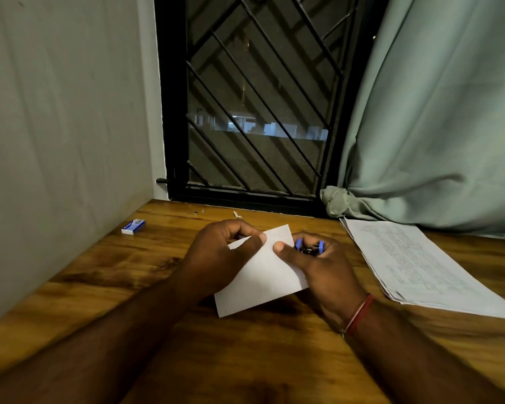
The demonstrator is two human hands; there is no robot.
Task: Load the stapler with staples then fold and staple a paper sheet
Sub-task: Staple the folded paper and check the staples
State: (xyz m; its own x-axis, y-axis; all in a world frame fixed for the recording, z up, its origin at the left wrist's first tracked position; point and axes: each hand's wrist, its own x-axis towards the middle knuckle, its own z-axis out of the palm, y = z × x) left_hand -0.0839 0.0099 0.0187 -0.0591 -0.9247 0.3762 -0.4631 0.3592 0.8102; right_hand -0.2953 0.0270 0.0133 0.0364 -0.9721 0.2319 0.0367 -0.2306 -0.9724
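The paper sheet (260, 275) is plain white. Just right of it the stapler (309, 246) shows blue and black; well to its left lies a blue-and-white staple box (133, 226). Under it the desk (245, 360) is brown wood grain; beyond it hangs a pale green curtain (435, 112).

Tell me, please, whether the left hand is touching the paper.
Touching. The head view shows the left hand pinching the paper near its upper edge, with the thumb pressed on top.

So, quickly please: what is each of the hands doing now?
Left hand: pinches the folded paper.
Right hand: holds the blue stapler, thumb on the paper.
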